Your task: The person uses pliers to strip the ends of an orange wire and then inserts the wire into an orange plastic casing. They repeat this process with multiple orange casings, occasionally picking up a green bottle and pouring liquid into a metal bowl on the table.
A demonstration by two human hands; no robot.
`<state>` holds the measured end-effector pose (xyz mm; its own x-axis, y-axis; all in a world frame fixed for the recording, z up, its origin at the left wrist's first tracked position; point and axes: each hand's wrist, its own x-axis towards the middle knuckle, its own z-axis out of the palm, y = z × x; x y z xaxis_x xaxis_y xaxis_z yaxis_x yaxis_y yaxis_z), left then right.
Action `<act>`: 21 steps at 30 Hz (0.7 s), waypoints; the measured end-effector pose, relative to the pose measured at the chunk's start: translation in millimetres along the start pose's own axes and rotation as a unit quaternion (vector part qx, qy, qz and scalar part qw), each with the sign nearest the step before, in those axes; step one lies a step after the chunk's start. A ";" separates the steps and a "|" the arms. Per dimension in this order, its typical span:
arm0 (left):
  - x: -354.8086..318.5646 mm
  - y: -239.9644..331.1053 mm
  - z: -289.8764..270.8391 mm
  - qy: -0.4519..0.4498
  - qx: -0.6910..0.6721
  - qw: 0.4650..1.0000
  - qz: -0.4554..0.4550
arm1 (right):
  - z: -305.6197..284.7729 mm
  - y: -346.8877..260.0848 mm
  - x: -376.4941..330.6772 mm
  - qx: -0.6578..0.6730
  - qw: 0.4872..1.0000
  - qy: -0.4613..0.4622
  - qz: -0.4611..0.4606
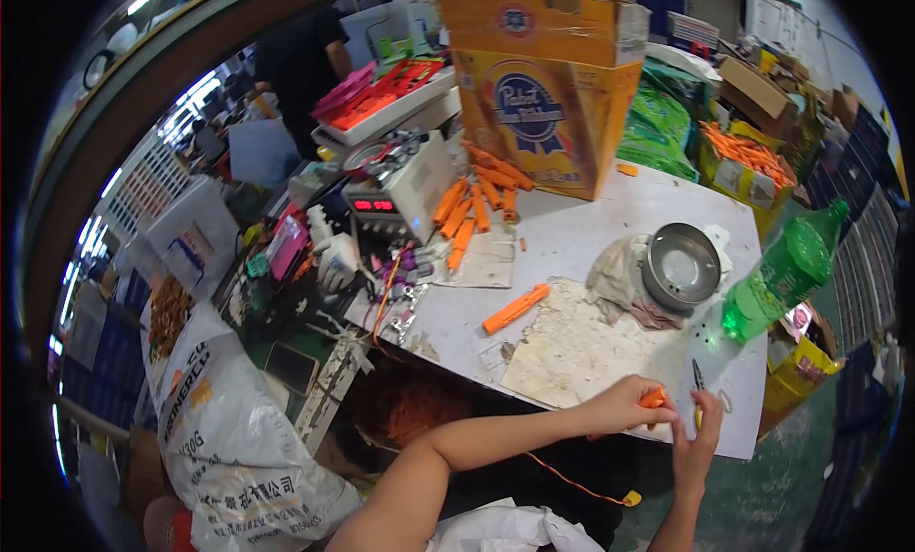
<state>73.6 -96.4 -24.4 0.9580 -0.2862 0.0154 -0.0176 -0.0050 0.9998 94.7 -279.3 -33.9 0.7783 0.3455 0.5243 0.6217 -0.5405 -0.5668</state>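
Note:
My left hand point(621, 406) is closed round a small orange plastic part point(653, 397), whose end pokes out past the fingers. Close beside it on the right, my right hand point(698, 430) grips pliers point(699, 373) with dark pointed jaws and a yellow handle, jaws pointing up and away from me. Both hands hover over the table's near right edge, nearly touching. A long orange plastic part point(516, 309) lies alone at the worn white board point(562, 357). Several similar orange parts point(477, 204) are heaped farther back.
A round metal bowl point(682, 266) rests on a rag point(615, 274), with a green bottle point(786, 271) to its right. A tall yellow carton point(548, 94) stands behind, beside a white box with a red display point(400, 194). A stuffed white sack point(238, 447) is at left; a box of orange parts point(743, 161) sits back right.

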 end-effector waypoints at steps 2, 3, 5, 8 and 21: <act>-11.1 -5.1 5.6 -0.009 -0.239 0.968 -0.076 | 8.5 -21.8 -5.9 0.103 0.994 -0.023 -0.016; -15.4 -7.4 6.2 -0.003 -0.274 0.959 -0.076 | 9.6 -29.8 -3.7 0.113 0.993 -0.029 -0.023; -24.1 -10.4 4.0 0.007 -0.343 0.936 -0.076 | 11.8 -43.0 1.0 0.134 0.990 -0.042 -0.035; -37.5 -16.5 -5.7 0.024 -0.357 0.930 -0.081 | 21.0 -49.2 0.5 0.153 0.986 -0.043 -0.044; -124.2 -34.8 -73.6 0.252 -0.529 0.810 0.008 | 50.2 37.2 16.4 -0.156 0.987 -0.010 0.030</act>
<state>-23.7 9.8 -60.4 0.9600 0.1498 -0.2366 -0.0305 0.8957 0.4436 135.0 -255.3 -78.2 0.8162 0.3191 0.4817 0.5197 -0.7698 -0.3706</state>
